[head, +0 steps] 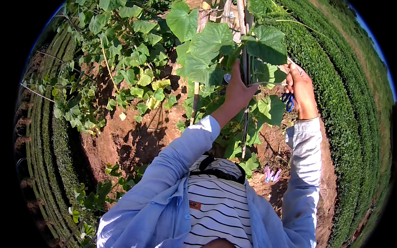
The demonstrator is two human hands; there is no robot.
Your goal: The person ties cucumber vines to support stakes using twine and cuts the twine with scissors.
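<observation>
My left hand [237, 88] reaches up against a cucumber-like vine [236, 51] beside an upright wooden stake [246, 66]. Its fingertips are partly hidden by stem and leaves, so its grip is unclear. A pale string [269, 83] runs from near that hand's thumb towards my right hand [300, 86]. Raised to the right of the foliage, the right hand pinches a length of string at its fingertips. Blue-handled scissors [288, 101] hang at the palm of the same hand, their blades mostly hidden. Broad green leaves [211, 42] surround the left hand.
More stakes [203, 18], tied near the top, rise ahead. Leafy vines [136, 65] grow to the left over reddish soil [107, 148]. Pink-purple gloves [272, 174] lie on the ground at lower right. Dense green crop rows [338, 102] line the right side.
</observation>
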